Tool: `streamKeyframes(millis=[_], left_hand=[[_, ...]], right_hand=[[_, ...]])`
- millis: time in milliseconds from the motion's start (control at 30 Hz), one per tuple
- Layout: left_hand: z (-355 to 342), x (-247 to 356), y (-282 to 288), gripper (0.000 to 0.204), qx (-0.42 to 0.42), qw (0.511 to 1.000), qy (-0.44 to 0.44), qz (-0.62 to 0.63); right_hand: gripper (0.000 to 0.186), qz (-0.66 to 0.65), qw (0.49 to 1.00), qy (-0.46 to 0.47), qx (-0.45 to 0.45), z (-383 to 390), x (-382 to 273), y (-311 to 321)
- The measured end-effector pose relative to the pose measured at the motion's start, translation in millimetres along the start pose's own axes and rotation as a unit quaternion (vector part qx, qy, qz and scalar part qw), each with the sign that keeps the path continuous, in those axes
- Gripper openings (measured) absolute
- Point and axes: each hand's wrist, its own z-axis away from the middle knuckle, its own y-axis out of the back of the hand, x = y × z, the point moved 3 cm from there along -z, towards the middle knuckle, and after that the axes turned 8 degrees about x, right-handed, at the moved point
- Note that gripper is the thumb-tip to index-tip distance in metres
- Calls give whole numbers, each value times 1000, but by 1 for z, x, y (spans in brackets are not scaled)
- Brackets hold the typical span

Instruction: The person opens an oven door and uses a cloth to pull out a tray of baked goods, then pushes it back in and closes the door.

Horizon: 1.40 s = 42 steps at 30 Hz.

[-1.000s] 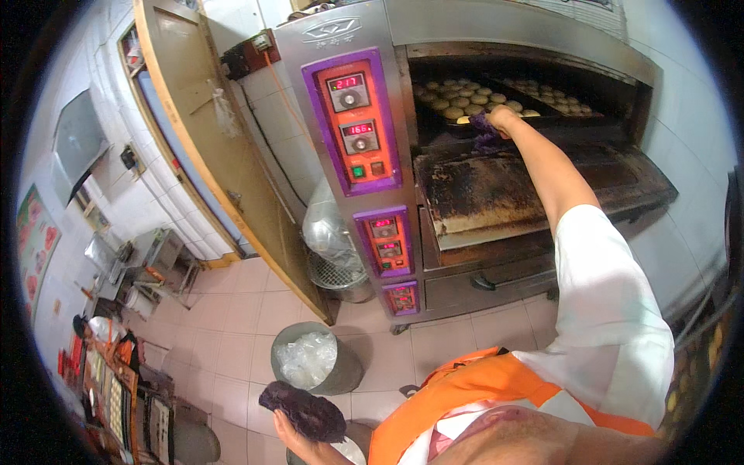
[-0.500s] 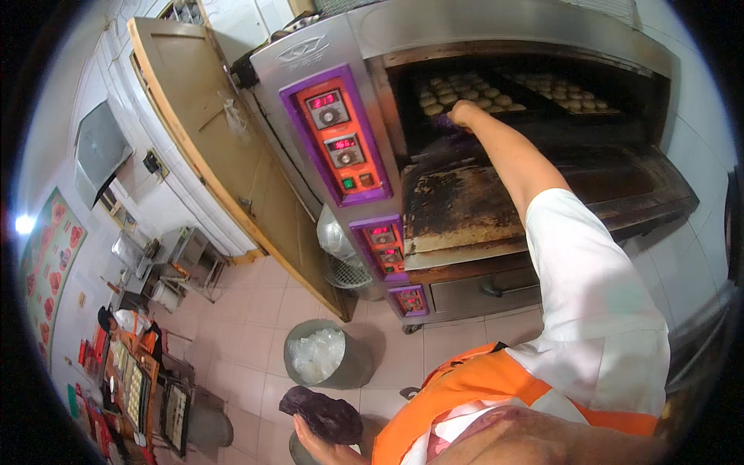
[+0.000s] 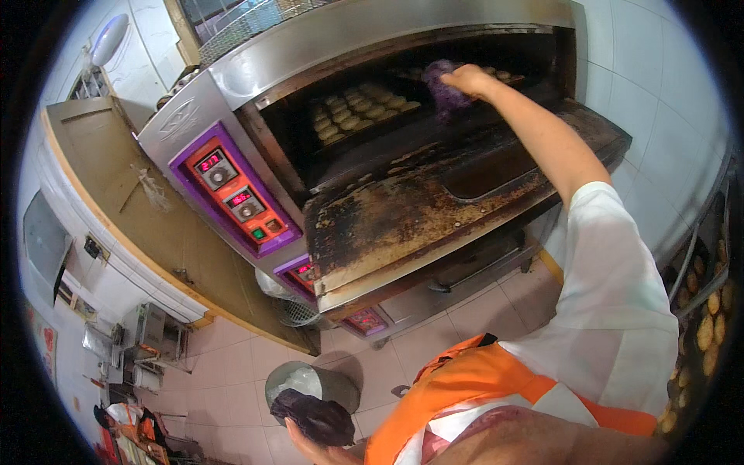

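**Baking tray gripped through a purple cloth inside the deck oven**

A baking tray (image 3: 465,77) is seen deep in the upper chamber of the deck oven (image 3: 387,39), at about one o'clock in the view. Its near edge is grasped by the right hand (image 3: 469,77) through a purple cloth pad (image 3: 442,89), the fingers closed over cloth and rim together. A second tray of pale round biscuits (image 3: 356,112) lies just beside it, toward eleven o'clock.

The tray is judged to be stiff, thin metal, hot, and moderately heavy when loaded; the biscuits are likely fragile and loose enough to slide if it is tilted. The rim is best taken at its near edge, always through the folded cloth, and kept level.

Below the chamber, the lowered oven door (image 3: 434,201), stained and scorched, juts out toward the centre. The purple and orange control panel (image 3: 236,201) sits at nine o'clock of the door.

At six o'clock, low in the view, the left hand (image 3: 306,434) is closed on a dark purple cloth (image 3: 314,415), held over a grey bin (image 3: 310,384) on the tiled floor (image 3: 480,310). At four o'clock, a rack of baked rounds (image 3: 709,325) is partly visible.
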Motion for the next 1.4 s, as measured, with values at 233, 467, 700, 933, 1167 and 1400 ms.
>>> streamKeyframes(millis=[233, 467, 700, 933, 1167, 1400], left_hand=[[-13, 0, -32, 55, 9, 1000, -17, 23], [-3, -23, -69, 55, 6, 998, -1, 59], [22, -72, -97, 54, -13, 991, 63, 114], [32, -69, -95, 54, -50, 985, 85, 139], [19, -61, -94, 54, -135, 967, 120, 178], [-6, -28, -94, 54, -247, 928, 170, 220]], right_hand=[[37, 216, 962, -3, 165, -10, 88, 47], [35, 300, 952, 17, -60, -25, 97, -6], [43, 333, 932, 106, -95, -40, 119, -15], [40, 365, 917, 75, -143, -3, 79, 4], [34, 331, 934, 86, -105, 69, 71, 38], [24, 267, 957, 112, -33, 163, 38, 74]])
